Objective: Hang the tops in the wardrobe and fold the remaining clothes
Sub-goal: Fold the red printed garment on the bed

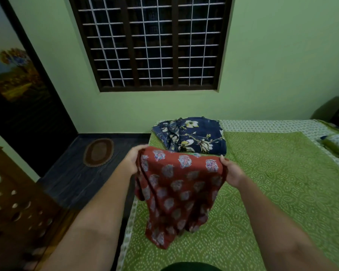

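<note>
1. The left hand (132,161) grips the upper left corner of the red printed garment (176,194), fingers curled over its edge.
2. The right hand (232,173) pinches the upper right corner.
3. The cloth hangs from both hands toward 6 o'clock, its lower end over the green bedspread (272,182).
4. A folded navy floral garment (192,136) lies on the bed at 12 o'clock of the hands.

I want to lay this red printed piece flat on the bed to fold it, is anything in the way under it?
Nothing visible is. Left hand and right hand hold the red garment over bare green bedspread. The folded navy floral garment lies beyond it, toward the wall.
</note>
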The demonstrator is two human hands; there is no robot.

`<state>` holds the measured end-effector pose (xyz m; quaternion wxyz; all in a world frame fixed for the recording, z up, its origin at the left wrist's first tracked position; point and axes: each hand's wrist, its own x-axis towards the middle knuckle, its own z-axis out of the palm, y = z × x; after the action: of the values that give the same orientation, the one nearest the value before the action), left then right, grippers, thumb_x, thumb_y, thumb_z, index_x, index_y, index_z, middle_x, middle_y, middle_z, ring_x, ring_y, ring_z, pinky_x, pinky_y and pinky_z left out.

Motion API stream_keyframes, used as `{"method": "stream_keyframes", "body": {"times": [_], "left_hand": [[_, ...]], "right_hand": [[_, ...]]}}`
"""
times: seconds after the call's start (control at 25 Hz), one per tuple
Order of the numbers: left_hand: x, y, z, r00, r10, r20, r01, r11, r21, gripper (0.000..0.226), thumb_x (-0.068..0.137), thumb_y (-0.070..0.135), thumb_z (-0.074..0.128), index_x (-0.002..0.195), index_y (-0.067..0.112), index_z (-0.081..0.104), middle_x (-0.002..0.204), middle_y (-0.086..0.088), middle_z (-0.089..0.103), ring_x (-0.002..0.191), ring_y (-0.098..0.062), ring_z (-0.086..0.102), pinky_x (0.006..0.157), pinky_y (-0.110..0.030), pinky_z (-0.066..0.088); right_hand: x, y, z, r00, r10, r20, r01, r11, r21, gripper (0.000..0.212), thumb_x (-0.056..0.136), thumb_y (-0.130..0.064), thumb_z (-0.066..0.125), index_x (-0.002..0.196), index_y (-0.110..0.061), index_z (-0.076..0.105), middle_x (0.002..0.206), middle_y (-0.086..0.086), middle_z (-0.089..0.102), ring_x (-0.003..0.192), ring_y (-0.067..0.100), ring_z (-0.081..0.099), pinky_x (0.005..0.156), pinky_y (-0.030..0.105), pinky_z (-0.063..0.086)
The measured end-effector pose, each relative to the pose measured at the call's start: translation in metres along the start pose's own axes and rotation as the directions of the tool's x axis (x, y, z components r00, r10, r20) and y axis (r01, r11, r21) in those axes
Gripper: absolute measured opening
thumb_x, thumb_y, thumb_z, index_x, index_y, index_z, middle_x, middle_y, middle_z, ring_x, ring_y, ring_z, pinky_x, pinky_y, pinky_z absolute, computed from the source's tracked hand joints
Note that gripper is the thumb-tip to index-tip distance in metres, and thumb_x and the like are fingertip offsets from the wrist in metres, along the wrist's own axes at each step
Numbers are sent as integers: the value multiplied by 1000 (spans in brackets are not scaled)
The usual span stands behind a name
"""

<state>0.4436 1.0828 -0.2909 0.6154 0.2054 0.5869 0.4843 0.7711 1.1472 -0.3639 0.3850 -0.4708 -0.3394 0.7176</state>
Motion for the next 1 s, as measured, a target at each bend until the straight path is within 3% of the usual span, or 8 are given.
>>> {"method": "stream_keyframes", "body": {"times": [0.12,0.24,0.44,0.56,0.68,0.8,0.92,1.0], "left_hand": [[2,-7,-46,970,29,-240,-63,989,-133,13,87,19,66,88,7,61,88,-12,69,64,-25,66,62,-36,55],[11,25,-63,919,144,-367,-195,975,-105,20,83,21,73,80,6,60,98,-18,69,69,-23,64,83,-44,55],[-7,127,-31,883,413,-222,-431,901,-40,22,84,30,70,94,11,63,108,-8,67,81,-17,65,85,-33,53],[-17,116,-23,899,396,-188,-359,911,202,29,87,31,67,108,11,63,112,-9,65,87,-21,61,88,-33,47],[-18,114,-33,827,477,-296,-387,866,316,30,89,31,64,109,8,64,107,-8,67,85,-19,61,77,-29,45],[-27,127,-30,821,527,-220,-493,849,192,26,94,37,56,99,12,62,99,-4,68,92,-21,63,85,-32,47],[-6,76,-50,875,451,-175,-381,865,327,33,96,40,51,102,10,63,103,-12,66,99,-31,61,85,-33,43],[11,36,-74,871,429,-239,-243,799,550,38,98,34,50,104,1,66,113,-20,64,107,-38,59,89,-36,44]], "right_hand": [[-1,-43,-6,998,-28,-59,13,971,-237,37,97,-23,52,119,7,56,87,10,71,71,18,69,64,29,59],[-5,-100,-1,996,-66,-53,46,947,-318,31,99,-18,48,117,6,55,92,13,67,61,13,68,54,23,56],[-35,-207,18,981,-193,29,195,957,-214,27,99,-34,44,90,-15,61,61,-4,69,54,4,65,60,21,51],[-28,-173,-3,992,-116,47,125,891,-436,24,94,-31,55,110,-15,63,106,2,68,87,10,60,82,25,45],[-29,-181,2,977,-211,-12,192,911,-364,14,96,-21,53,104,-11,61,103,5,59,84,13,55,74,25,46],[-35,-207,18,963,-269,3,260,928,-266,16,94,-31,54,89,-18,62,82,-2,66,79,12,57,72,27,43],[-25,-149,3,999,-45,-3,38,881,-472,37,86,-42,62,107,-12,63,95,3,67,86,17,60,76,32,43],[-25,-103,-9,996,54,-76,-88,824,-559,26,93,-36,56,104,-12,61,99,5,63,89,18,57,75,30,44]]}}
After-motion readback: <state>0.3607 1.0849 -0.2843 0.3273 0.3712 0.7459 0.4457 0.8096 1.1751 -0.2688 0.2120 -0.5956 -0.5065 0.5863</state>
